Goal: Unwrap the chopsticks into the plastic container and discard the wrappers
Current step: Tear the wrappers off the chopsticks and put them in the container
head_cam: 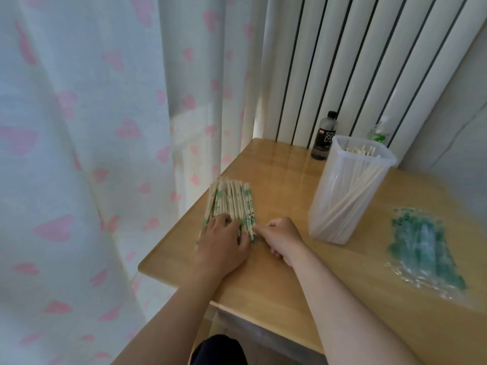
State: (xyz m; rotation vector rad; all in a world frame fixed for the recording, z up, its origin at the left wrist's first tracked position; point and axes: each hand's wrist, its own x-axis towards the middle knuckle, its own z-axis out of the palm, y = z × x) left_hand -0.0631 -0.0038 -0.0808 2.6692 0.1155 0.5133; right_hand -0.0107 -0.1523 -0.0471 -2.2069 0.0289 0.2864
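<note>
Left of centre in the frame, on a smooth, glossy wooden worktop (276, 280) with a rounded edge, lies a flat bundle of wrapped chopsticks (232, 201). They are thin pale sticks in clear sleeves printed with green, packed side by side and pointing away towards the curtain.

The left hand (224, 245) lies palm down over the near ends of the bundle. Its grip is spread, with the fingers nearly straight and pressing on the sticks. The right hand (280, 238) sits just beside it at the bundle's right edge. Its grip is drawn together, the fingers curled under, and the thumb and forefinger seem to pinch the near end of the outermost wrapped stick.

Right of centre stands the plastic container (369, 164), tall, translucent and milky, with rounded corners, a thick rim and no lid. Bare chopsticks (353, 191) lean inside it, with their tips showing above the rim.

At the right of the frame a loose heap of wrappers (424, 248), crinkled clear film with green print, rests on the worktop well apart from both hands.

Behind the container stand a dark bottle (325, 135) with a black cap and a clear bottle (379, 130) with a green label, in front of a white ribbed radiator (342, 61). A thin white curtain (92, 154) with pink hearts fills the left of the frame.
</note>
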